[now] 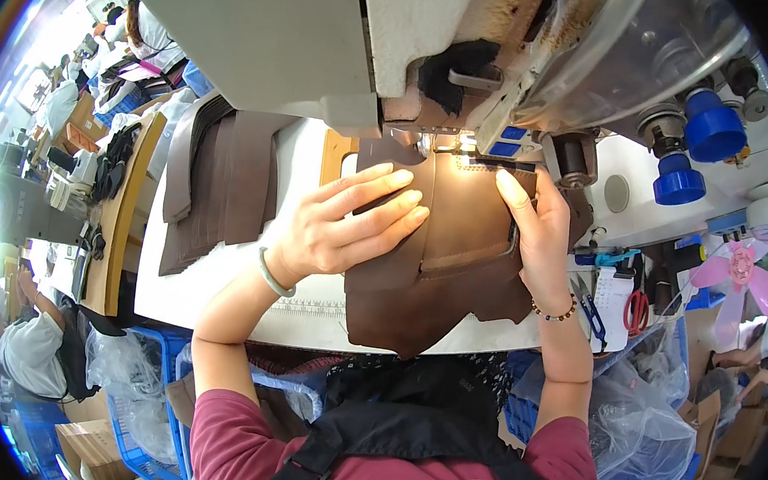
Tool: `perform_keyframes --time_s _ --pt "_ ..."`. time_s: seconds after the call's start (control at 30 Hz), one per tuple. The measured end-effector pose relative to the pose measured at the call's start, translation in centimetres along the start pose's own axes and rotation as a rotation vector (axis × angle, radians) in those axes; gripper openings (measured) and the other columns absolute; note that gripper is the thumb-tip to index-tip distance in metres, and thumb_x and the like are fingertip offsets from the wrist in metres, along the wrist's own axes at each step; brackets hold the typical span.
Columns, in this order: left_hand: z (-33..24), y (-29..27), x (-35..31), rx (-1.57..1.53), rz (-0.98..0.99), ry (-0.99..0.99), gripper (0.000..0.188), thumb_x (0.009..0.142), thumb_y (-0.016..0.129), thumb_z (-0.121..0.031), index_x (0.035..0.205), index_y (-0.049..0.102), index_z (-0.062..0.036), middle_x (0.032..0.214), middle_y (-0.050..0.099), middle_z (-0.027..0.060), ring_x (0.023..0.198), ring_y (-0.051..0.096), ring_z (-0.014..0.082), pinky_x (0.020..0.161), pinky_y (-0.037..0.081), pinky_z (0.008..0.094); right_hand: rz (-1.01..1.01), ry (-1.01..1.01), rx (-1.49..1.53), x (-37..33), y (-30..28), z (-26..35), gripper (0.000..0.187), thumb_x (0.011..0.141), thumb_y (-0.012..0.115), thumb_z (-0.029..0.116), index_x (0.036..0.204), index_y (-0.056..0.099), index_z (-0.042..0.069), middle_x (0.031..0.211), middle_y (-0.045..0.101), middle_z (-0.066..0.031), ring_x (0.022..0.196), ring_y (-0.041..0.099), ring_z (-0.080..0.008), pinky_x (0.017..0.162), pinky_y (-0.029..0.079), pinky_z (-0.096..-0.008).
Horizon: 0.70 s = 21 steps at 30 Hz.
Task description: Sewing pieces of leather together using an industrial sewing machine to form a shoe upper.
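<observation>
Pale grey sewing-machine housing (247, 31) looms closest, beside the lit end where a dark brown, leather-like workpiece (415, 306) lies on the white bench (190, 292). The left hand (345, 219) rests its fingers long and slightly spread on it, seemingly to keep it flat. The right hand (542, 239) sets its thumb on top, probably for steadiness; whether its fingers pinch the edge, I cannot tell. Smooth and layered, the workpiece bears a lighter squarish panel (467, 215) above an irregular, pointed lower edge.
</observation>
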<state>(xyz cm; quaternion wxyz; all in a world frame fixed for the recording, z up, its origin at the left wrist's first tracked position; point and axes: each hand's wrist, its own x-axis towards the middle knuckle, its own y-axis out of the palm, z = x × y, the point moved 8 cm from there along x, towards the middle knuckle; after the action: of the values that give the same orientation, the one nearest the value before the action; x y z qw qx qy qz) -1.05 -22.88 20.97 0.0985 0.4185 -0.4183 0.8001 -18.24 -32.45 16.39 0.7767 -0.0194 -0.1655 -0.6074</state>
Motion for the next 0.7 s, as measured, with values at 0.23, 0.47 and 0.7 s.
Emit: perform_keyframes --time_s 0.23,0.47,0.7 --pt "1.2 0.6 0.7 0.000 -0.014 -0.050 0.029 0.068 0.064 -0.011 0.095 0.071 -0.0057 0.100 0.067 0.0051 0.098 0.066 0.0244 0.088 0.058 0.0378 0.007 -0.057 -0.023 2.0 -0.6 -0.3 0.015 0.095 0.063 0.014 0.088 0.055 0.003 0.084 0.057 0.0033 0.076 0.045 -0.0017 0.067 0.040 -0.0205" --pt "1.5 0.5 0.4 -0.002 -0.011 -0.116 0.027 0.070 0.063 -0.012 0.096 0.071 -0.0076 0.099 0.066 0.0024 0.099 0.065 0.0219 0.088 0.058 0.0366 0.006 -0.092 -0.063 2.2 0.2 0.6 0.014 0.095 0.061 0.014 0.089 0.055 0.003 0.083 0.056 0.0030 0.077 0.044 -0.0019 0.068 0.039 -0.0207" --pt "1.7 0.8 0.6 0.012 -0.040 -0.133 0.030 0.072 0.062 -0.010 0.100 0.071 -0.0060 0.098 0.065 0.0025 0.099 0.064 0.0207 0.090 0.058 0.0369 0.040 -0.053 -0.049 3.2 -0.8 -0.7 0.013 0.095 0.058 0.012 0.092 0.057 0.000 0.084 0.058 0.0014 0.079 0.046 -0.0031 0.070 0.040 -0.0217"
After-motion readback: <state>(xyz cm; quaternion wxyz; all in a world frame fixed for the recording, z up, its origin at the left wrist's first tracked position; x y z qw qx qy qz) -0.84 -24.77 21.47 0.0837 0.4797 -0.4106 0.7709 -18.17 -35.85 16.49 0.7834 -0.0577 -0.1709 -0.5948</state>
